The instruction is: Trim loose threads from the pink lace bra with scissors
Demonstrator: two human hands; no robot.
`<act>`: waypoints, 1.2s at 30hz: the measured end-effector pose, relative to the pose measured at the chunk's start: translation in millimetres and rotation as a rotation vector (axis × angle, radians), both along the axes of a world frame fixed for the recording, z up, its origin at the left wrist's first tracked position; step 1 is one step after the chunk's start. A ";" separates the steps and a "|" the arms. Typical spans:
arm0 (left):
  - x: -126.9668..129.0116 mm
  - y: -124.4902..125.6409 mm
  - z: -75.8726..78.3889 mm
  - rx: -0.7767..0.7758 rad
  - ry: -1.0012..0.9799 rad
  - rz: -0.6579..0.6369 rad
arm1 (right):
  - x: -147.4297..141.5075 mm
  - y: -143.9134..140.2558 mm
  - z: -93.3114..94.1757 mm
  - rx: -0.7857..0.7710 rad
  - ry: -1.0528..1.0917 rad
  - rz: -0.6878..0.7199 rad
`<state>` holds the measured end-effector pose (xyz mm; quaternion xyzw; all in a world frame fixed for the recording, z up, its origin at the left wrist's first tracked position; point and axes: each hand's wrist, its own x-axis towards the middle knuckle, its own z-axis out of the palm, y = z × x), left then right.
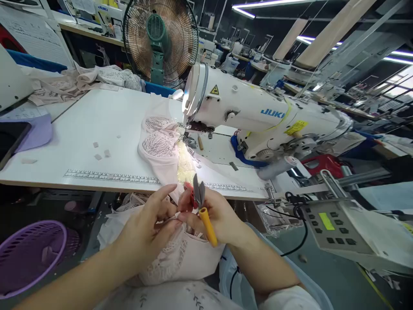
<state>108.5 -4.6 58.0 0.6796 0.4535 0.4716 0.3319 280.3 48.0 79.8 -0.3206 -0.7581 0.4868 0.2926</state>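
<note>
My left hand (146, 230) is closed, its thumb and fingers pinching the edge of a pale pink lace garment (193, 258) above my lap. Close beside it, my right hand (219, 215) is closed around small scissors (208, 226) with a yellow handle and a bit of red. Their blades point up and stand slightly apart. The right fingertips also meet at the cloth, touching the same edge. Ahead, another pale pink lace piece (159, 146) lies on the white table (93, 112), reaching under the needle area of a sewing machine (238, 99).
A printed ruler (112, 175) runs along the table's front edge. Small fabric scraps (97, 157) lie at left, near a phone (11, 140). A purple basket (61, 245) stands low left. A control box (335, 226) juts out at right. Behind the table is a fan (158, 38).
</note>
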 end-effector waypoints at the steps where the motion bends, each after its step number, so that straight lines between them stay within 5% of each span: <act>1: 0.4 0.1 0.1 0.000 -0.009 0.011 | -1.2 0.4 -0.4 0.002 0.007 0.011; 9: 9.2 -8.1 -16.1 -0.012 0.017 0.173 | -7.6 -3.0 -3.6 -0.015 0.029 -0.032; 15: 10.6 -5.7 -14.6 -0.483 -0.292 0.084 | -10.3 -2.8 -9.2 -0.096 -0.014 -0.025; 18: 6.4 -3.3 -13.9 -0.656 -0.422 0.035 | -0.6 5.7 -9.7 -0.080 -0.114 0.100; 24: -4.7 2.6 -12.8 -0.765 -0.464 -0.070 | 36.4 19.4 -14.8 0.033 -0.518 0.404; 36: -5.4 14.6 -9.8 -0.902 -0.405 -0.148 | 38.5 10.3 -17.9 0.023 -0.759 0.372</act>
